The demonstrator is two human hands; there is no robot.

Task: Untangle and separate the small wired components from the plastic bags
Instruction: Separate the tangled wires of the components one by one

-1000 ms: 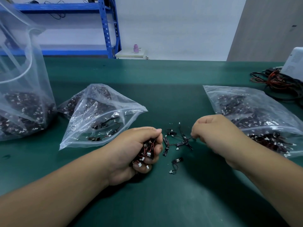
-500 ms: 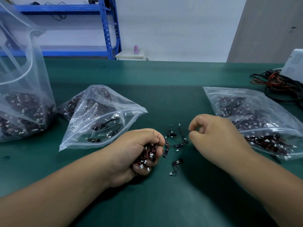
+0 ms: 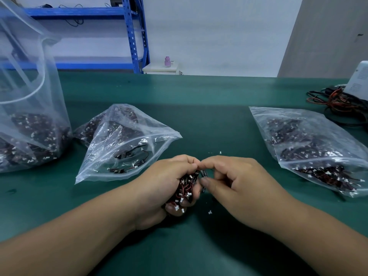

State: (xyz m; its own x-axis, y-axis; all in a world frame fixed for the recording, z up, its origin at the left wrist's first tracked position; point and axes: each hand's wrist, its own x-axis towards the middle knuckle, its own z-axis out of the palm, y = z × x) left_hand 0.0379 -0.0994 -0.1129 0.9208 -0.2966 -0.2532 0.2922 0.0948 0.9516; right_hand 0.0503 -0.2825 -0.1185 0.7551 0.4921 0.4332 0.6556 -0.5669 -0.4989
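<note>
My left hand (image 3: 165, 186) grips a tangled bunch of small wired components (image 3: 185, 190), black and red leads with white plugs. My right hand (image 3: 235, 184) has come up against it, thumb and forefinger pinching at a black piece on the bunch's right edge. The loose components on the green mat are mostly hidden under my right hand; a white plug (image 3: 210, 212) shows just below it. A half-open plastic bag (image 3: 127, 144) with a few components lies to the left of my hands. A fuller bag (image 3: 310, 148) lies to the right.
A tall clear bag (image 3: 29, 120) holding many components stands at the far left. A tangle of red and black cables (image 3: 338, 102) and a white device (image 3: 358, 80) sit at the far right. Blue shelving (image 3: 135, 36) stands beyond the green table (image 3: 199, 96).
My right hand moved left, from over the loose components to the bunch in my left hand, and now pinches at it. The loose pieces on the mat are now covered.
</note>
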